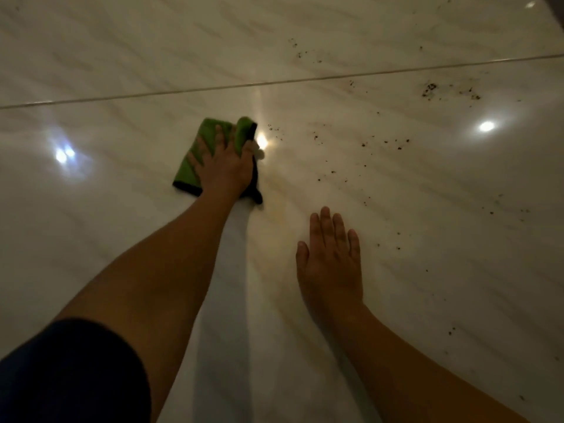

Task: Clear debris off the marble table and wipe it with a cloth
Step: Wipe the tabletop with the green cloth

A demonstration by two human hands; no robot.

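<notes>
A folded green cloth (195,160) with a dark edge lies on the glossy marble table (122,224) near the middle. My left hand (224,169) presses down on the cloth, fingers spread over it and gripping its right fold. My right hand (331,261) rests flat on the marble, fingers together, holding nothing, nearer to me and to the right of the cloth. Dark crumbs of debris (384,143) are scattered across the marble to the right of the cloth, with a denser patch of debris (430,88) farther back.
A thin seam (274,82) runs across the marble from left to right behind the cloth. Bright lamp reflections (486,126) shine on the surface. More specks lie near the right edge (451,331).
</notes>
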